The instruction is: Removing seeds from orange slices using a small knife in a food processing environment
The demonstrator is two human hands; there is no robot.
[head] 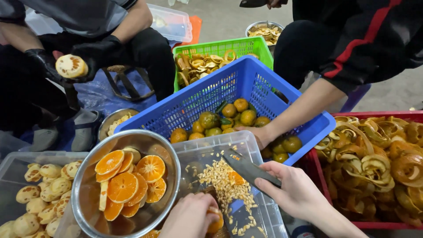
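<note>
Seen from the head camera: left hand point(188, 217) clamped over a peeled orange point(215, 220) on a seed-strewn clear plastic lid point(246, 145), right hand point(296, 190) just beside it gripping a dark-bladed knife point(249, 169) angled over the fruit. Likely soft, wet and slippery, best pinched at the rounded sides, clear of the cut face. Left of the hands, a steel bowl point(83, 185) of orange slices point(123, 187); beyond them, a blue basket point(246, 79) with a co-worker's hand point(260, 134) inside.

Single head-worn view, looking steeply down and forward at close range over the clear plastic tub point(260, 145) and blue crate point(246, 81).
</note>
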